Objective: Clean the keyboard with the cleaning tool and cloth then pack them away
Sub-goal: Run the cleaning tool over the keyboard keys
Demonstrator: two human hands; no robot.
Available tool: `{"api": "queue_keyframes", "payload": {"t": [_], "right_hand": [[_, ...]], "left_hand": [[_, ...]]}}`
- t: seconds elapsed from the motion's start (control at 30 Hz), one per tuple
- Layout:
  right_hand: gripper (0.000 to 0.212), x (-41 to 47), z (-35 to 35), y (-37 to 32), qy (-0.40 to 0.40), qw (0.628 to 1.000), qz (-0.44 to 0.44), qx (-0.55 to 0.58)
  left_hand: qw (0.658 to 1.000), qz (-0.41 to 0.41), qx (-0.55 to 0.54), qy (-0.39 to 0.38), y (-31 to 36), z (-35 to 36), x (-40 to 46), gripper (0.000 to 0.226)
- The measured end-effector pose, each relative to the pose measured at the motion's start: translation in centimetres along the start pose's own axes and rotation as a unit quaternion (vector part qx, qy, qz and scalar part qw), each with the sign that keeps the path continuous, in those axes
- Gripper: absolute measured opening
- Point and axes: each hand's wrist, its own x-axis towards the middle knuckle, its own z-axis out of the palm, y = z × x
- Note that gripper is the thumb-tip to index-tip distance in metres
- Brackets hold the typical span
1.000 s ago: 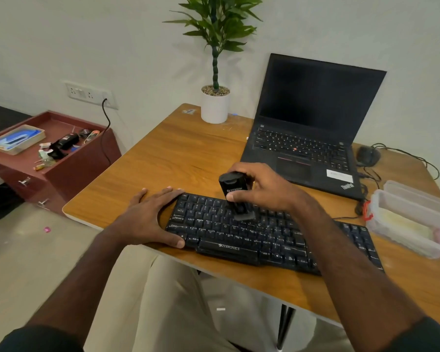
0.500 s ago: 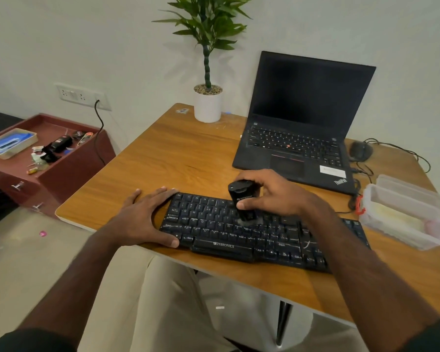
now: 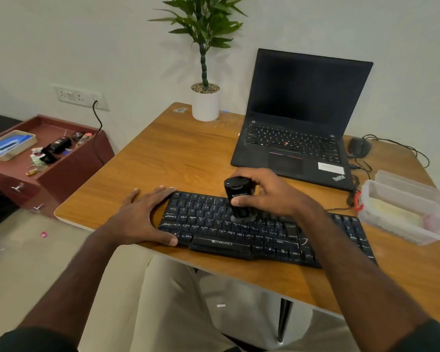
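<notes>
Clear plastic box (image 3: 401, 212) (lid beside) holds pale cloth (image 3: 394, 212).

My left hand (image 3: 140, 219) and right hand (image 3: 272, 196) are bare, with no rings, watch or gloves, and my forearms are uncovered too. Dark sleeves (image 3: 33, 339) end at the near corners of view, left and right. Between them, my light beige trousers (image 3: 150, 301) cover my lap.
</notes>
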Motion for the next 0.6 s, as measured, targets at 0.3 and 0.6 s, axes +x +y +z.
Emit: {"api": "queue_keyframes", "payload": {"t": [0.3,0.6], "right_hand": [[0.024,-0.6,-1.4,0.6,0.074,0.997,-0.026,0.013],[0.025,-2.5,-2.5,1.9,0.024,1.0,0.017,0.005]], "left_hand": [[1.0,0.002,0.004,-0.003,0.1,0.0,0.0,0.135],[1.0,0.0,0.007,-0.004,0.0,0.0,0.0,0.135]]}}
